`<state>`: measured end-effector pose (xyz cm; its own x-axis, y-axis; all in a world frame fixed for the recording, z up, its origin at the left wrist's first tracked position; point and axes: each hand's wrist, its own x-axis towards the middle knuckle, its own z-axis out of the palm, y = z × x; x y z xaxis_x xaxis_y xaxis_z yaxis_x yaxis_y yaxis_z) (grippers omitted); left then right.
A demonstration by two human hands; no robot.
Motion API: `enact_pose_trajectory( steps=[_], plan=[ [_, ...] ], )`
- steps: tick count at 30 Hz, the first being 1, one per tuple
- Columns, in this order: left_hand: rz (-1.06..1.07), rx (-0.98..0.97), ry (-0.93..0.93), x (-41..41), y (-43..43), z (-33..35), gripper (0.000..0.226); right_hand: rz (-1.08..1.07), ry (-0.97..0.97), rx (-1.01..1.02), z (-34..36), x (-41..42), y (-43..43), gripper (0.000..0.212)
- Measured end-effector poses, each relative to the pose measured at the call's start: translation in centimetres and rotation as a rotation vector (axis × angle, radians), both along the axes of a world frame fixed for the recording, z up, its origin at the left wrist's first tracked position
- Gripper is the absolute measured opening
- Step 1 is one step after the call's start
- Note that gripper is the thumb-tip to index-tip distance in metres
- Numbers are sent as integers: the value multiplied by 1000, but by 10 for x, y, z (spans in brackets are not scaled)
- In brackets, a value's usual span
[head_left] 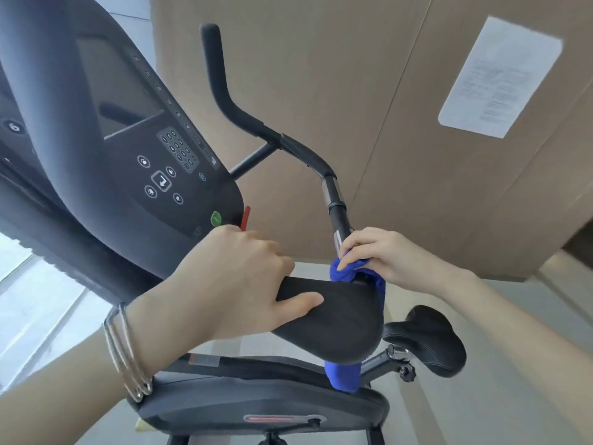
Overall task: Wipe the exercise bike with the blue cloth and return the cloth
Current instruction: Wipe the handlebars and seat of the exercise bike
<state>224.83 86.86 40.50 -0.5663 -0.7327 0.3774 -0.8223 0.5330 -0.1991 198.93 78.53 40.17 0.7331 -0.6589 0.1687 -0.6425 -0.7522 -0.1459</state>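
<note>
The black exercise bike (224, 399) fills the middle of the head view, with its console (154, 149) at upper left and saddle (430, 338) at lower right. My left hand (237, 281) grips the near padded handlebar pad (340, 322), thumb on top. My right hand (382, 255) holds the bunched blue cloth (345, 273) against the right handlebar tube (337, 216) where it meets the pad. One end of the cloth hangs down behind the pad and shows below it.
A tall cardboard box (369, 107) with a white label (500, 75) stands right behind the handlebars. A pale floor (513, 364) lies below, and a bright window (38, 309) is at the left. Silver bangles (128, 351) circle my left wrist.
</note>
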Motion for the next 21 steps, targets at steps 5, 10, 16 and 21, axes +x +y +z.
enact_pose_trajectory(
  steps=[5,10,16,21],
  plan=[
    [-24,-49,48,-2,2,-1,77,-65,25,-35,-2,4,-9,29],
    [-66,-72,47,-3,1,-3,78,-237,-2,-33,0,17,-33,38],
    [-92,-58,47,-5,0,-4,76,-127,42,-18,0,10,2,31],
    [-86,-57,35,-6,3,-3,75,-212,14,-44,0,16,-22,32]
  ],
)
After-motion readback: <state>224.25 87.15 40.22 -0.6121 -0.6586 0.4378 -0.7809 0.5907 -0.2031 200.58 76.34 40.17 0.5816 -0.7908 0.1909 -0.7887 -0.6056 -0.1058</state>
